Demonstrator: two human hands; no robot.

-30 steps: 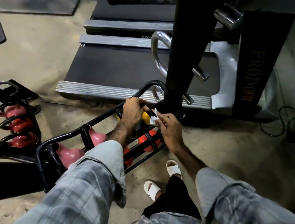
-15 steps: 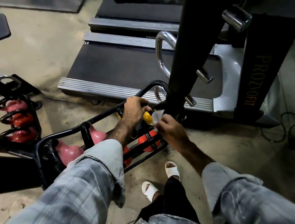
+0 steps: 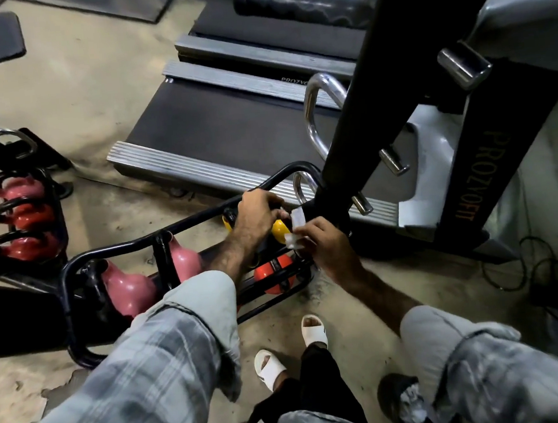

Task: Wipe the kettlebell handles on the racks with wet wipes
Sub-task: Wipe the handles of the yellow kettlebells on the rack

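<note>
A low black rack (image 3: 73, 263) on the floor holds pink kettlebells (image 3: 127, 290), an orange one (image 3: 273, 276) and a yellow one (image 3: 279, 230) at its right end. My left hand (image 3: 254, 215) curls over the top of the yellow kettlebell, hiding its handle. Just to its right, my right hand (image 3: 324, 241) pinches a white wet wipe (image 3: 295, 225) that stands up between the two hands, beside the yellow kettlebell. A second rack (image 3: 53, 197) at far left carries pink and red kettlebells (image 3: 23, 213) stacked in black hoops.
A treadmill (image 3: 230, 131) lies right behind the rack. A thick black upright post (image 3: 361, 86) with chrome pegs rises just right of my hands. Cables (image 3: 528, 267) trail on the floor at right. A dark bag with crumpled wipes (image 3: 405, 402) sits bottom right.
My right hand has drawn slightly back and right from the yellow kettlebell, and the wipe now stands unfolded between the hands. My left hand stays on the kettlebell.
</note>
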